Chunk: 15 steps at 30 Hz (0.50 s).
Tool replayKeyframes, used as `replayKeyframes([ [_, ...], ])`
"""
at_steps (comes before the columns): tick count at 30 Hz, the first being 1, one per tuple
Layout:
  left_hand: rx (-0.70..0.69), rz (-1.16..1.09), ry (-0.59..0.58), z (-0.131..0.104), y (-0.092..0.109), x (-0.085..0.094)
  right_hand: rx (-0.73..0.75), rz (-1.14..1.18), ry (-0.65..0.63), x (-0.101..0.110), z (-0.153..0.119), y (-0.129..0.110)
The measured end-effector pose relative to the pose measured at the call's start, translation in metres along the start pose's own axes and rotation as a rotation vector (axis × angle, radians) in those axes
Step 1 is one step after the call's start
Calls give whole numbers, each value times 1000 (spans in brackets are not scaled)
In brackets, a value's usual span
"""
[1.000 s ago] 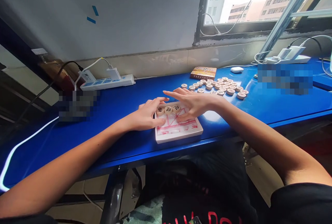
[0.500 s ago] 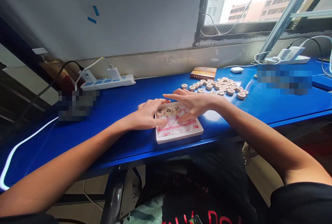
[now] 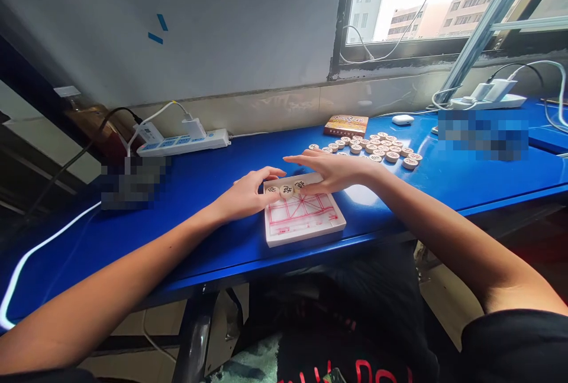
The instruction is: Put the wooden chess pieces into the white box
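A white tray (image 3: 306,238) with red board lines inside lies near the desk's front edge. Three round pieces with dark characters sit in a row along its far side, the middle one (image 3: 286,191) fully showing. My left hand (image 3: 248,196) is at the tray's left side, its thumb on the left piece (image 3: 272,190) and its fingers apart. Over the far right corner reaches my right hand (image 3: 331,171), thumb touching the right piece (image 3: 300,184), other fingers stretched out to the left. Neither hand is closed round a piece.
Several round pieces (image 3: 384,147) are spread behind and right of the tray, beside a brown box (image 3: 346,125). A power strip (image 3: 184,142) lies at the left back, another (image 3: 488,102) at the right back. A white case (image 3: 403,119) is near the wall.
Both thumbs have moved back from the middle of the tray onto the outer pieces, leaving more red lines uncovered. The view has shifted slightly.
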State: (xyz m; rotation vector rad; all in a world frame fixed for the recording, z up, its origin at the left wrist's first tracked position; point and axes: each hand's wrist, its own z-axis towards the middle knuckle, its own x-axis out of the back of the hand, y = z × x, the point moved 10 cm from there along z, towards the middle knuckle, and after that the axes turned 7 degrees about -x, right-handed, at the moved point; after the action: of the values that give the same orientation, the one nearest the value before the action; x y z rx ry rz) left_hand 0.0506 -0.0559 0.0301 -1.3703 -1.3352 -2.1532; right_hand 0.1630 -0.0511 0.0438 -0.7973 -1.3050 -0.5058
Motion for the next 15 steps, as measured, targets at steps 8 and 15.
replayKeyframes([
  [8,15,9,11,-1,-5,0,34,-1,-7,0,-1,-4],
  [15,29,56,19,-1,3,1,6,-10,-43,-5,-1,5],
])
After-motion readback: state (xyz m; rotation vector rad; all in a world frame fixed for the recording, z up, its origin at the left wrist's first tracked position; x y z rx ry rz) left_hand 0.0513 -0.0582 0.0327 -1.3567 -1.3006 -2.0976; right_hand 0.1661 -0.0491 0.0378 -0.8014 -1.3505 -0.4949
